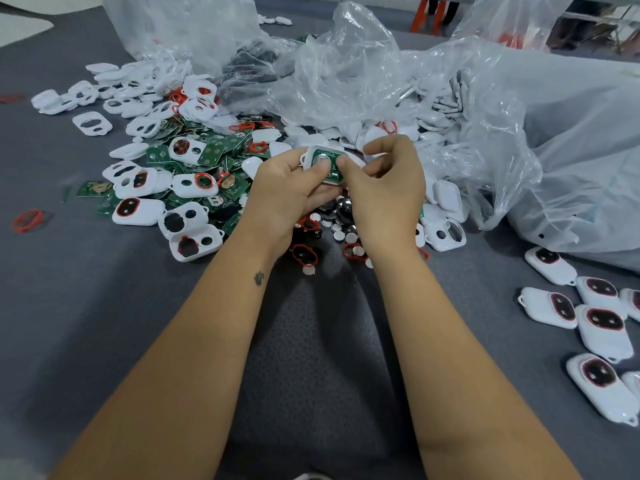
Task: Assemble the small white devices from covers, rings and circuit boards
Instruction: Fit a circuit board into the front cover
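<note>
Both hands meet just above the middle of the view, over a grey bench. The left hand has its grip closed round a white cover, thumb lying on top and fingers curled beneath it. A green circuit board sits in the cover's open face, with a round silver cell at its middle. The right hand pinches the right edge of that same cover, its thumb tip pressing on the board and its fingers bent over the far side. Below the hands, at about 6 o'clock from them, lie small round metal discs and loose red rings on the bench. At 9 o'clock from the hands spreads a heap of white covers, some with red rings already seated round their openings, mixed with more green boards. One red ring lies alone well apart at the far left. At 12 to 2 o'clock, crumpled clear plastic bags spill more white shells. At 4 o'clock, near the right edge, a cluster of closed white devices lies together, each showing a dark window rimmed in red.
</note>
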### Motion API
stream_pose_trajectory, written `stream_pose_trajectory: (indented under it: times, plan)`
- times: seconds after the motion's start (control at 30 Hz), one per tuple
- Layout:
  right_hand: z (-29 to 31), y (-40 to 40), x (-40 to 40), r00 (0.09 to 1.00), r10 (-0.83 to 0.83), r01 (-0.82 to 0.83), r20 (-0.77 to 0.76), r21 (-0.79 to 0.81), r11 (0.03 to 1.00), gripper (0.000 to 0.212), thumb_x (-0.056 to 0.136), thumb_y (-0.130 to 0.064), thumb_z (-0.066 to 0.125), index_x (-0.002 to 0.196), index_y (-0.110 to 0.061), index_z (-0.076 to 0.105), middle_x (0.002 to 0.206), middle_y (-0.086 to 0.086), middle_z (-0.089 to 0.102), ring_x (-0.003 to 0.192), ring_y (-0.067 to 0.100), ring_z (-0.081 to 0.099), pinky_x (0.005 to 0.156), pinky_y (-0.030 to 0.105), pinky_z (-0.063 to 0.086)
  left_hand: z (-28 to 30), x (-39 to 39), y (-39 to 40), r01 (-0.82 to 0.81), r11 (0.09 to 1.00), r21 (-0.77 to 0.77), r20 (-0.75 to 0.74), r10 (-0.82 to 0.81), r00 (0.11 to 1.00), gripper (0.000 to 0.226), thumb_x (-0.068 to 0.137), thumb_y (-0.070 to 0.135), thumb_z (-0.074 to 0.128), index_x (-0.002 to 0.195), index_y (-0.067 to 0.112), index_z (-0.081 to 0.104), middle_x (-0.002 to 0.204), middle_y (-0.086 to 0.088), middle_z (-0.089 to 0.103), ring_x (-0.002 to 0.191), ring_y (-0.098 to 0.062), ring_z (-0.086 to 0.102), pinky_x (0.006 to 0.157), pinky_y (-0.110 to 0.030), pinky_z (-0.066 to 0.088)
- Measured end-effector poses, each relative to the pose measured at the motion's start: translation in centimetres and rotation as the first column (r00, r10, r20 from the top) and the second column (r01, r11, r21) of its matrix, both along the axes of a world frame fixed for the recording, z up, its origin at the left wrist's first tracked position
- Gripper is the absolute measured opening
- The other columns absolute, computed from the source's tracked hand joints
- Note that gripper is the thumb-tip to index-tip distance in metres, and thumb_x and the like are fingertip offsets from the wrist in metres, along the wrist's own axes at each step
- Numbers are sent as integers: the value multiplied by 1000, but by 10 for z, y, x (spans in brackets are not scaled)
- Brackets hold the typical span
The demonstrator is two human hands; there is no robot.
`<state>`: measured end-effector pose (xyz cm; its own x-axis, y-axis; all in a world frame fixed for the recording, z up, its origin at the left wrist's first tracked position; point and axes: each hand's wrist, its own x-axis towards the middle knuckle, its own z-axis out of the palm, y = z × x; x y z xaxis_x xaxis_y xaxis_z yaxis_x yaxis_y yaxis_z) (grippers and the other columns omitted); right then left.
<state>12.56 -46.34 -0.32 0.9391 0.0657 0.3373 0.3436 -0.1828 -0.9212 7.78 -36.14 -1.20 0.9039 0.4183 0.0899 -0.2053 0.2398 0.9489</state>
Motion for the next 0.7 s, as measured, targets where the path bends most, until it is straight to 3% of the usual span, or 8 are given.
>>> stream_pose_trajectory:
  times: [0.17, 0.3, 0.4, 0.5, 0.7]
  plan:
    - [2, -3, 4, 992, 12, 11, -129, 178, 984, 17, 94, -22, 58, 78, -19, 60, 71, -9, 57, 66, 6, 51, 69, 25, 43, 1, 0, 0, 2, 998, -60, 22, 0, 1000, 17, 98, 1, 51, 106, 4, 66, 96, -9, 76, 91, -22, 74, 75, -22, 57]
    - [1, -5, 5, 971, 181, -175, -159, 53, 983, 12, 90, -23, 65, 87, -14, 73, 74, -8, 67, 69, 5, 58, 69, 24, 47, 0, -1, 1, -10, 1000, -30, 25, 10, 1000, 16, 97, 2, 54, 102, 7, 68, 89, -3, 76, 84, -14, 73, 74, -20, 56]
    - [0, -4, 5, 970, 198, -198, -140, 11, 980, 10, 89, -18, 66, 91, -11, 74, 81, -1, 71, 73, 7, 62, 72, 27, 52, 0, -2, 2, -13, 1000, -10, 10, 13, 1000, 16, 96, 2, 55, 100, 9, 69, 88, -2, 76, 81, -13, 73, 73, -20, 56]
    - [0, -6, 6, 973, 186, -187, -140, 5, 982, 8, 89, -17, 66, 87, -14, 73, 80, 1, 72, 75, 10, 64, 75, 29, 54, 0, -2, 4, -21, 999, 40, -21, 22, 1000, 15, 95, 3, 58, 103, 8, 70, 91, -5, 76, 84, -18, 74, 73, -22, 57]
    - [2, -8, 6, 951, 245, -231, -189, 96, 968, 9, 86, -14, 68, 77, -15, 72, 71, 6, 68, 66, 16, 61, 66, 35, 53, 2, -4, 7, -44, 995, 86, -39, 47, 998, 13, 93, 3, 60, 95, 11, 71, 82, -1, 76, 78, -14, 73, 71, -20, 57]
